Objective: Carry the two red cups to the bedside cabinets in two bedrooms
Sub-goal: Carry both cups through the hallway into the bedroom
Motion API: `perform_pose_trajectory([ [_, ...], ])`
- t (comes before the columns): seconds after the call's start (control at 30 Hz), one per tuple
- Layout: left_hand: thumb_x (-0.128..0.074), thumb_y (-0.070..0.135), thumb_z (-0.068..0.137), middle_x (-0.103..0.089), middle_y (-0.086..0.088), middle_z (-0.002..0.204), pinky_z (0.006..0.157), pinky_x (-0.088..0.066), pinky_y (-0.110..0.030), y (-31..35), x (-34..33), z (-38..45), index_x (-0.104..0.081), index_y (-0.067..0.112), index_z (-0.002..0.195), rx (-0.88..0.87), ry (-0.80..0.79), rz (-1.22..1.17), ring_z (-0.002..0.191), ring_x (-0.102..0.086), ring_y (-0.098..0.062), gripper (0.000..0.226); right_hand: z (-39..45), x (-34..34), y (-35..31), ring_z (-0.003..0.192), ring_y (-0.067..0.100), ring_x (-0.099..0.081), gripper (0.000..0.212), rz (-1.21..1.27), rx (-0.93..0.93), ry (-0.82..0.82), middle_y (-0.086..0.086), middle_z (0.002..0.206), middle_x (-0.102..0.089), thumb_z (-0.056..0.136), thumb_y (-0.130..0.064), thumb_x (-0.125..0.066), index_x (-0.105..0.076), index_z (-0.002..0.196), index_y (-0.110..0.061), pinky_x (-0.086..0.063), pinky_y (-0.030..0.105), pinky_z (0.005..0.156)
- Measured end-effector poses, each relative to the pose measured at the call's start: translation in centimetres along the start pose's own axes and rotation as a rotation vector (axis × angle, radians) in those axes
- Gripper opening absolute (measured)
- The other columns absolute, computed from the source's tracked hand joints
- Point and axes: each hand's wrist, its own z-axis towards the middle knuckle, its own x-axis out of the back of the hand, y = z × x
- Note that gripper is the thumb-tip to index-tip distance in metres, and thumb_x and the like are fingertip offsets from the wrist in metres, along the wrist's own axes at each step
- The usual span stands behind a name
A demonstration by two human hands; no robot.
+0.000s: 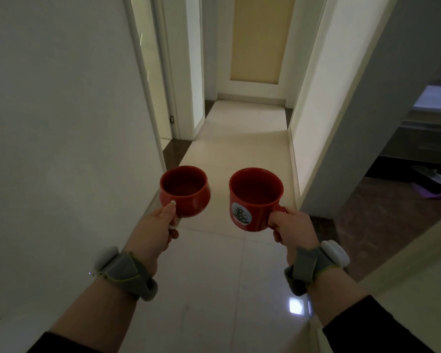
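Observation:
I hold two red cups upright in front of me over a pale tiled corridor floor. My left hand (pixel 161 225) grips the handle of the rounded red cup (pixel 189 197), thumb on its side. My right hand (pixel 290 228) grips the handle of the other red cup (pixel 252 200), which bears a round white badge with a dark tree. Both cups look empty inside. A grey strap with a white device sits on each wrist.
A white wall (pixel 61 110) runs close on my left. An open doorway (pixel 161 85) lies ahead left, a closed yellowish door (pixel 260 39) ends the corridor. On the right a doorway opens into a dark room (pixel 405 200) with brown floor and furniture.

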Motion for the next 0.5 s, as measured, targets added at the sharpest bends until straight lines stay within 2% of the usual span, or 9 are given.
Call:
perform_pose_trajectory([
  [0.13, -0.040, 0.043, 0.095, -0.053, -0.009, 0.074, 0.057, -0.034, -0.027, 2.8, -0.8, 7.1, -0.057, 0.018, 0.096, 0.003, -0.004, 0.005, 0.062, -0.040, -0.016, 0.030, 6.7, -2.9, -3.3, 0.055, 0.025, -0.039, 0.006, -0.016, -0.016, 0.029, 0.015, 0.063, -0.046, 0.072, -0.001, -0.054, -0.052, 0.067, -0.002, -0.031, 0.031, 0.052],
  [0.27, -0.040, 0.042, 0.095, -0.052, -0.009, 0.072, 0.056, -0.033, -0.027, 4.6, -1.1, 13.9, -0.059, 0.019, 0.085, -0.008, -0.027, 0.018, 0.061, -0.039, -0.016, 0.031, 12.5, -5.6, -5.7, 0.052, 0.022, -0.039, 0.009, -0.005, -0.032, 0.033, 0.013, 0.062, -0.045, 0.074, 0.001, -0.053, -0.051, 0.066, -0.003, -0.030, 0.028, 0.050],
  [0.43, -0.040, 0.045, 0.094, -0.054, -0.008, 0.077, 0.057, -0.035, -0.027, 7.3, -1.4, 23.6, -0.057, 0.018, 0.105, -0.020, -0.071, 0.053, 0.064, -0.041, -0.016, 0.034, 19.4, -9.8, -8.4, 0.049, 0.022, -0.039, 0.007, 0.028, -0.003, 0.104, 0.014, 0.059, -0.046, 0.074, 0.001, -0.054, -0.053, 0.067, 0.000, -0.030, 0.028, 0.049],
  [0.5, -0.039, 0.045, 0.094, -0.054, -0.009, 0.080, 0.058, -0.036, -0.027, 8.9, -1.4, 27.8, -0.056, 0.016, 0.107, -0.025, -0.083, 0.062, 0.066, -0.041, -0.017, 0.036, 22.4, -11.6, -9.8, 0.050, 0.021, -0.039, 0.006, 0.024, -0.007, 0.120, 0.015, 0.061, -0.047, 0.074, 0.000, -0.053, -0.054, 0.068, 0.001, -0.030, 0.029, 0.049],
])
